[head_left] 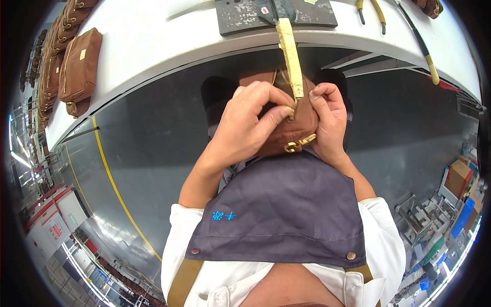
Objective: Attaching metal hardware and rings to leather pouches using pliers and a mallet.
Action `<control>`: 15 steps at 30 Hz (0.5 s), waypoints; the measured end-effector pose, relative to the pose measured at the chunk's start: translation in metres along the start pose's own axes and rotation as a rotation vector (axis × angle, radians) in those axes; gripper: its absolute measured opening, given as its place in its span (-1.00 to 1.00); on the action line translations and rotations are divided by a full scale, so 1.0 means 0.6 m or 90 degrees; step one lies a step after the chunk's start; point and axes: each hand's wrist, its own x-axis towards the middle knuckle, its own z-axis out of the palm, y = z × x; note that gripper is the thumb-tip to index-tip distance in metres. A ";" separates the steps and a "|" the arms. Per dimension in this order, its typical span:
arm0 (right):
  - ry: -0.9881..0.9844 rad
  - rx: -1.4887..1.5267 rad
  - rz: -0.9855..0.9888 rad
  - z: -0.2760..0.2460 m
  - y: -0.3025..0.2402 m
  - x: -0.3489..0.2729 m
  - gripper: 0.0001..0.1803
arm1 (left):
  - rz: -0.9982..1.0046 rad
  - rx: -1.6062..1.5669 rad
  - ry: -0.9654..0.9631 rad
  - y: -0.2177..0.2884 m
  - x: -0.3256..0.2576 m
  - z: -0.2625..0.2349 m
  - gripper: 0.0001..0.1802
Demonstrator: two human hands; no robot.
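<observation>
A brown bag [299,125] with gold zips and metal fittings rests on my lap. Over it reaches a bar wrapped in yellow tape [290,56], its lower tip close to my fingers. My left hand [251,118] is closed, thumb and forefinger pinching a gold zip [294,106] just below that tip. My right hand [329,115] is closed on the bag's right edge, the thumb against the bent forefinger. Below the hands, a gold ring fitting [291,148] and a gold zip puller [308,139] hang at the bag's near side. The bag's far part is partly behind the bar and my left hand.
The bar stands out past the edge of a white table [169,48] from a dark metal plate [230,18]. Brown bags [79,66] are lined up at the left. Yellow-handled pliers [378,13] and a yellow-tipped tool [433,74] lie at the right.
</observation>
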 end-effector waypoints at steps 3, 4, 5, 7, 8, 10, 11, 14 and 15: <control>-0.013 0.034 0.032 -0.002 -0.021 -0.012 -0.94 | 0.118 0.113 -0.036 0.038 0.007 -0.004 -0.86; -0.008 0.025 0.000 -0.001 -0.027 -0.015 -0.93 | 0.186 0.161 -0.048 0.047 0.010 -0.004 -0.84; -0.005 0.017 -0.033 0.000 -0.033 -0.016 -0.92 | 0.255 0.209 -0.060 0.055 0.013 -0.005 -0.82; -0.018 0.051 -0.017 0.004 -0.046 -0.007 -0.91 | 0.284 0.222 -0.055 0.064 0.029 -0.012 -0.81; -0.026 0.063 0.047 0.010 -0.053 0.005 -0.90 | 0.267 0.217 -0.045 0.065 0.037 -0.018 -0.81; -0.055 0.092 0.174 0.014 -0.068 0.031 -0.85 | 0.219 0.162 -0.021 0.063 0.052 -0.024 -0.84; -0.056 0.089 0.172 0.015 -0.066 0.042 -0.85 | 0.191 0.096 -0.024 0.049 0.060 -0.025 -0.87; -0.041 0.100 0.209 0.027 -0.053 0.064 -0.86 | 0.110 0.032 -0.068 0.041 0.095 -0.046 -0.87; -0.041 0.098 0.207 0.030 -0.050 0.061 -0.86 | 0.015 -0.092 -0.118 0.038 0.100 -0.050 -0.88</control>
